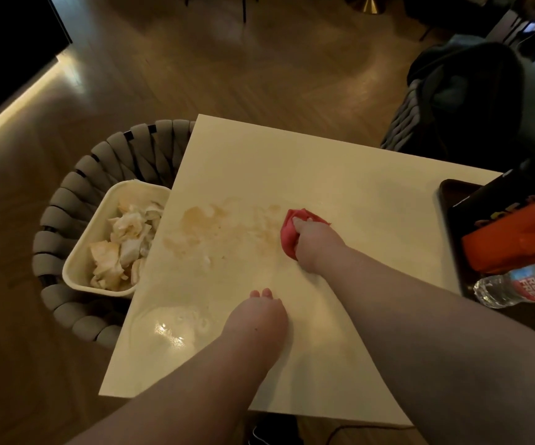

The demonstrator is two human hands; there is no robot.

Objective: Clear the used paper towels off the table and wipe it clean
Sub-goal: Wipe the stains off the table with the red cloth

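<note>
My right hand [315, 244] presses a crumpled red cloth [291, 229] onto the cream table [340, 175], just right of a brownish smeared stain [208, 226]. Nearer to me, my left hand [256, 319] rests fingers-down on the tabletop and holds nothing; a wet shiny patch [169, 326] lies to its left. Several used, stained paper towels [124, 248] are piled in a cream bin [79, 261] that sits on the seat of a chair at the table's left edge.
A grey woven chair [76, 187] holds the bin. At the table's right end a dark tray [452, 200] carries an orange bottle [516, 239] and a black package; a clear water bottle [516, 284] lies beside it. Another chair with dark clothing [458, 88] stands behind.
</note>
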